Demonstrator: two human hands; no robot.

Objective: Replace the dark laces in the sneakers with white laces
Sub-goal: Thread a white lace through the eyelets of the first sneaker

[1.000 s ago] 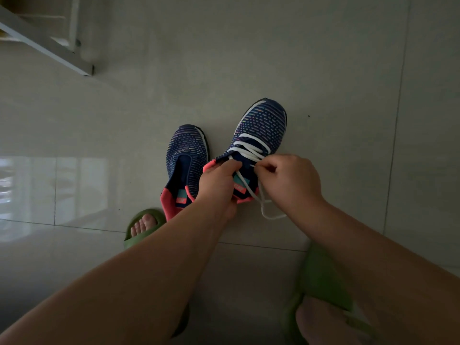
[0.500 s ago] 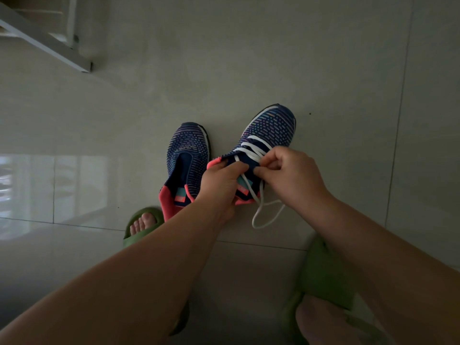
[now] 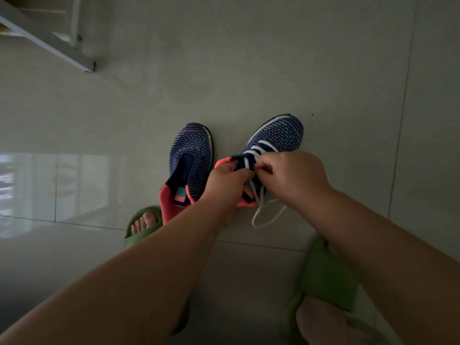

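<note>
Right hand (image 3: 296,178) now lower on white lace (image 3: 258,215), right sneaker (image 3: 276,138) slightly farther right.

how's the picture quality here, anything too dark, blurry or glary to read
Head view: dim overall, yet the white lace stands out against the right sneaker; a bright window reflection glares off the floor tiles at left; the green slipper at lower right is motion-blurred; wide-angle stretch enlarges both forearms; where the right hand meets the left hand, the fingertips are hard to separate.
</note>
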